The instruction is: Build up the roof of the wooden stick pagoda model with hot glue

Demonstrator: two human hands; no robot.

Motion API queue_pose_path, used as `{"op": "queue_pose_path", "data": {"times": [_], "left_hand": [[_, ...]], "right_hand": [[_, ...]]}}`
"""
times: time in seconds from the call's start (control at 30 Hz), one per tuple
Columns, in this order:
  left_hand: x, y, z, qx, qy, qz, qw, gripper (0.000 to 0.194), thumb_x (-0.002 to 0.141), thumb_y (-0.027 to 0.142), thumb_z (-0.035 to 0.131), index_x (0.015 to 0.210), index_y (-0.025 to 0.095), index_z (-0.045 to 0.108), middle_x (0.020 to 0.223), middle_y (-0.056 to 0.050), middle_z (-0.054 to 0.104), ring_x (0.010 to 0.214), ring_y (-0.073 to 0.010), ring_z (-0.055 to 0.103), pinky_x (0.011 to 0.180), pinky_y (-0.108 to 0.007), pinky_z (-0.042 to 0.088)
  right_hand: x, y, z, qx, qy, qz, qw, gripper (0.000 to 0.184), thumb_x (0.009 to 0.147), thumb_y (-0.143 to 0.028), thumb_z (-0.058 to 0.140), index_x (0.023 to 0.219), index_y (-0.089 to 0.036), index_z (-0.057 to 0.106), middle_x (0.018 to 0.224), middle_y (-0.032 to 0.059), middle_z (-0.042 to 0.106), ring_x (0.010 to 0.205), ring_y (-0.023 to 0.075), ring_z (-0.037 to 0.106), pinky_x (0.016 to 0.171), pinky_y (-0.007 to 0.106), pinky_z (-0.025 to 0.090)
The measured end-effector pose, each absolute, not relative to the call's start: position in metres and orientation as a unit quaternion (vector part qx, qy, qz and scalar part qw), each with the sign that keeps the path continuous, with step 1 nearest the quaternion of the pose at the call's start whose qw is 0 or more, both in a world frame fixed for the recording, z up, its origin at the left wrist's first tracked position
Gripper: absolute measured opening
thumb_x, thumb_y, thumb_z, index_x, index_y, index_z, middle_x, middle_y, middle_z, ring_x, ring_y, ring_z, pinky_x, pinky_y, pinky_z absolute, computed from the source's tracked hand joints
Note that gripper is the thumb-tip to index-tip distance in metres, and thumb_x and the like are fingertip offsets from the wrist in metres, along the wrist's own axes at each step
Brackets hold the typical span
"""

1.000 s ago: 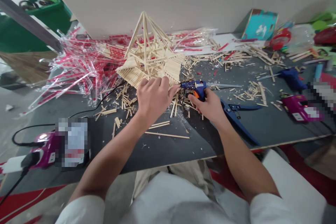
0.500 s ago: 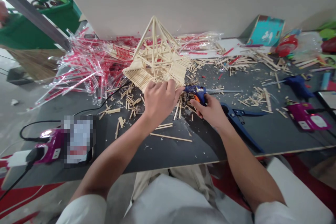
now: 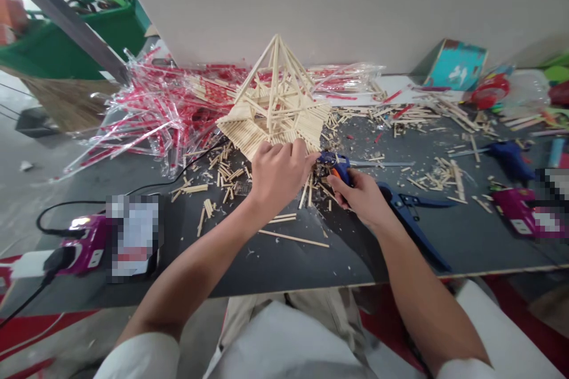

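My left hand (image 3: pixel 281 173) is one slip from the glue gun (image 3: pixel 339 162) in my right hand (image 3: pixel 362 194).
My right hand is wrapped round the gun's grip, its front end pointing at my left thumb; my left fingers curl over the near edge of the stick model (image 3: pixel 272 105), and my knuckles hide whether they pinch anything, so I cannot tell. The model stands on the dark table (image 3: pixel 275 266) straight ahead of me, among stick offcuts (image 3: pixel 195 188). If the nozzle is hot, a small wrist twitch could burn that thumb. Pressing too hard could, I judge, crack a joint along the edge, and offcuts near the base could make it rock or cling to wet glue.
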State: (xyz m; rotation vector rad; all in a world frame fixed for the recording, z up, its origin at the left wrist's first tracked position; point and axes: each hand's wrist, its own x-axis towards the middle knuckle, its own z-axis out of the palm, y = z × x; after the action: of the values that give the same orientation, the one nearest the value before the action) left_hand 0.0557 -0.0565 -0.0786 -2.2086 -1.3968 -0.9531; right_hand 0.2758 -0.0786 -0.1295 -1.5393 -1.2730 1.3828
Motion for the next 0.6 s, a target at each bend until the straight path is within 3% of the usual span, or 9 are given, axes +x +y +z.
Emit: {"op": "queue_pose_path", "data": {"times": [0.43,0.6], "left_hand": [[0.0558,-0.0572,-0.0774,-0.772,-0.488,-0.337,0.230,0.049,0.106,0.059,0.049,0.078,0.020,0.059,0.057,0.000,0.064,0.054,-0.0182,0.060,0.068,-0.035,0.034],[0.0555,-0.0571,-0.0765,-0.772,-0.489,-0.337,0.226,0.050,0.106,0.060,0.050,0.077,0.020,0.059,0.057,0.000,0.064,0.053,-0.0182,0.060,0.067,-0.035,0.034]], "right_hand": [[0.2746,-0.0784,-0.1198,-0.581,-0.456,0.572,0.357,0.058,0.073,-0.066,0.087,0.083,-0.020,0.055,0.064,-0.0057,0.051,0.047,0.0057,0.045,0.039,0.018,0.034],[0.2758,-0.0785,-0.1207,-0.578,-0.458,0.579,0.348,0.054,0.076,-0.064,0.086,0.088,-0.020,0.056,0.065,-0.0053,0.053,0.047,0.0050,0.044,0.040,0.017,0.034]]}}
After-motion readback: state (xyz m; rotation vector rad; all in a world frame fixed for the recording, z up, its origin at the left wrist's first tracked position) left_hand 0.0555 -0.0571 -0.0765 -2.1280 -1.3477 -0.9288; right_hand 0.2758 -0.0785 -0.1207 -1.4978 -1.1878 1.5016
